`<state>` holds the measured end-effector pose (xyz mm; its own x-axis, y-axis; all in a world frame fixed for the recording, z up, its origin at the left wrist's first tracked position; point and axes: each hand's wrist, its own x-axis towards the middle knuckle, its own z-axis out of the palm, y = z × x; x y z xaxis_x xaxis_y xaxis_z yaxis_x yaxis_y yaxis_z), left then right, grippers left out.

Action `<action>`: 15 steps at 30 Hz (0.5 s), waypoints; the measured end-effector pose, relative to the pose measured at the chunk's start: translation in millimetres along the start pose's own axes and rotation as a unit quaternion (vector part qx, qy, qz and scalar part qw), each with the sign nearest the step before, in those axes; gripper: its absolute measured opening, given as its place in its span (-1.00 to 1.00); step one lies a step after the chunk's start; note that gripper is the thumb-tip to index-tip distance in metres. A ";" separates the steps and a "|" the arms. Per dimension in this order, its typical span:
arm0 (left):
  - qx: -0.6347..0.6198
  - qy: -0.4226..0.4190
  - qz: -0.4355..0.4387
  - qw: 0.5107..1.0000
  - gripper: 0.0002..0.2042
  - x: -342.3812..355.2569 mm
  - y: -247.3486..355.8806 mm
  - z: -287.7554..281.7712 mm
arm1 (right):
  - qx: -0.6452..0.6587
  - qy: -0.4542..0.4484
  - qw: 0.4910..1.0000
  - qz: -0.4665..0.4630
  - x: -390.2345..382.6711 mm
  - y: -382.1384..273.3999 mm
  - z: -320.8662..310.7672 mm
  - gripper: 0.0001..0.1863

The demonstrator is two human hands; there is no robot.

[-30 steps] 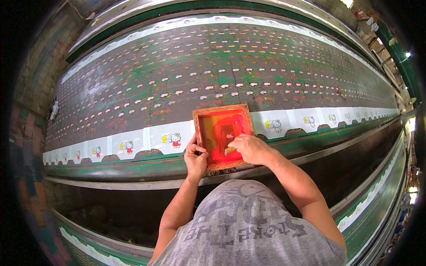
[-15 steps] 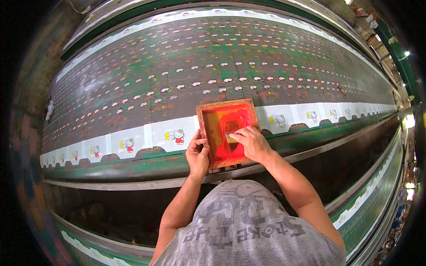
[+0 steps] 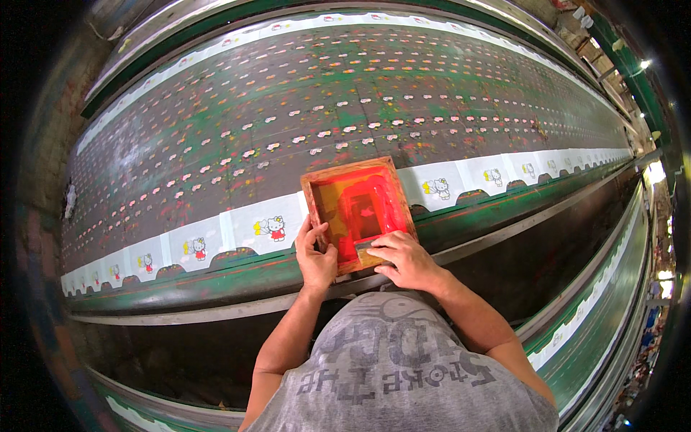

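Note:
A wooden screen-printing frame [image 3: 348, 168] lies across the near row of white printed pieces, in front of my body. Wet red ink [image 3: 386, 205] coats its mesh around a darker rectangular patch; the left strip of mesh is yellowish-brown. My left hand [image 3: 317, 261] is closed on the frame's left side, near its lower corner. Inside the near end of the frame, my right hand [image 3: 412, 262] grips a small squeegee [image 3: 370, 255] that rests on the inked mesh. Left of the frame, a white piece [image 3: 243, 225] carries a cartoon cat in red with yellow shapes.
The long dark printing table [image 3: 180, 137] is speckled with rows of small printed marks and paint. To the right, pieces such as this one [image 3: 440, 189] show the cat without red. A metal rail [image 3: 194, 317] runs along the near edge. Another green table [image 3: 597, 345] stands lower right.
My right hand has drawn the squeegee from the middle of the mesh toward me, to the frame's near end. My left hand keeps hold of the frame's left side. The view has shifted slightly.

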<state>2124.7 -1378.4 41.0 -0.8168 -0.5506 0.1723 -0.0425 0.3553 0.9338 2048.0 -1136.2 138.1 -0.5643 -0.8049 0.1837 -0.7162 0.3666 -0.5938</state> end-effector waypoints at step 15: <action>-0.093 0.034 0.003 0.995 -0.66 -13.2 49.5 96.7 | 0.169 0.239 0.937 0.189 -106.2 113.6 -47.2 -0.69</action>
<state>2077.8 -1280.4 54.7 -0.7761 -0.6007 0.1921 0.0745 0.2153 0.9737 2007.2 -987.1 88.2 -0.9291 -0.3162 0.1918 -0.3022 0.3501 -0.8866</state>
